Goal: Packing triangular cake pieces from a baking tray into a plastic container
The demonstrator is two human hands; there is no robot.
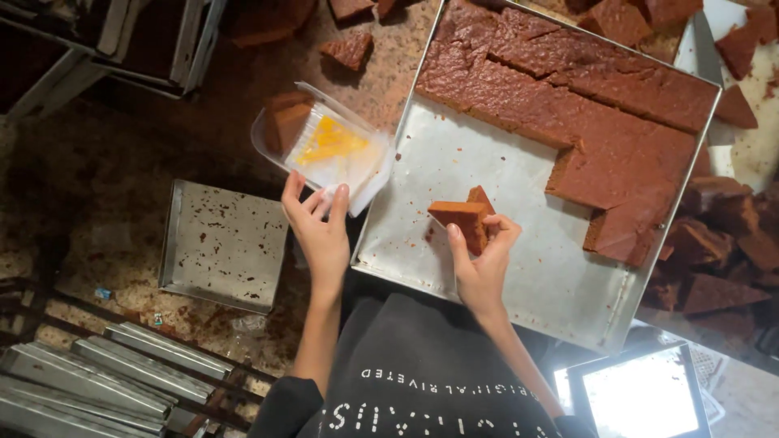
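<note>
A wedge-shaped piece of brown cake is sitting in the right hand, just above the bare lined part of a large rectangular metal baking tray. The grip of that hand is closing around the piece, thumb on its near side and fingers curling over its far side, so the piece is being held clear of the tray lining. A second wedge tip is showing just behind it, touching it.

The left hand is holding a clear plastic clamshell container by its near edge, with the fingers spread and pinching the rim; the grip is partly open yet firmly on the plastic. Inside the container a brown cake wedge is lying at the far left end, and a yellow triangular sheet is lying beside it.

In the tray, the remaining slab of brown cake is filling the far and right portions, scored by cut lines. To the right of the tray, loose dark cake offcuts are piling up. Left of the hands, a small empty square metal pan is resting on the crumb-strewn desk. A stack of metal trays is lying at the lower left, and a bright screen is glowing at the lower right.
</note>
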